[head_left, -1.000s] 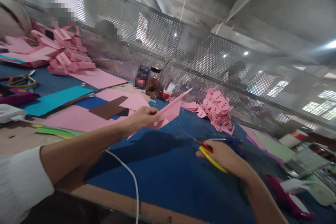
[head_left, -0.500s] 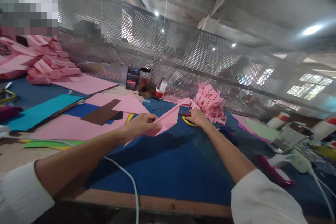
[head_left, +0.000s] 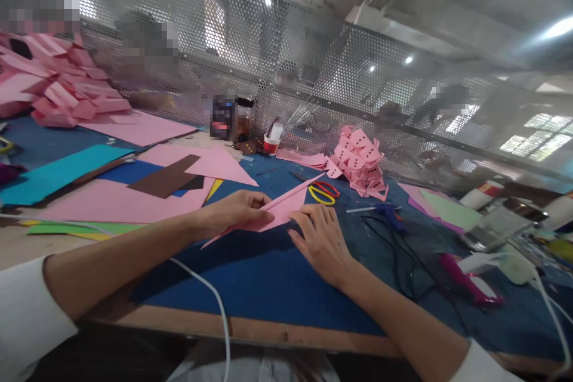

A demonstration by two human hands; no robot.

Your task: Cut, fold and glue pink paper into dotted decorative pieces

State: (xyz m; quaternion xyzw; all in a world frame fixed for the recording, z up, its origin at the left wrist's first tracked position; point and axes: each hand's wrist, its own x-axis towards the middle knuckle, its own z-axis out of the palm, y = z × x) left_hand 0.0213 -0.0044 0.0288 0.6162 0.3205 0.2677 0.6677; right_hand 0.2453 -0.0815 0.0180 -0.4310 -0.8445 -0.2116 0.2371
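My left hand (head_left: 239, 210) is closed on a folded sheet of pink paper (head_left: 283, 206), thumb on top. The sheet is held above the blue mat (head_left: 250, 286), one long edge folded up and its tip pointing away to the right. At the sheet's right end, my right hand (head_left: 320, 236) has its thumb and fingers apart, fingertips at the paper's lower edge; whether they press on it I cannot tell. Just beyond that hand lie scissors (head_left: 323, 194) with red and yellow handles.
Pink dotted paper pieces (head_left: 358, 161) are heaped behind the scissors. A blue glue gun (head_left: 389, 215) with a dark cord lies right, near a purple tool (head_left: 472, 283). Coloured sheets (head_left: 165, 176) cover the left. A white cable (head_left: 219, 298) hangs over the table's front edge.
My right hand has come away from the scissors, back toward me and left to the pink paper. The scissors stay on the mat. My left hand keeps the paper in nearly the same place.
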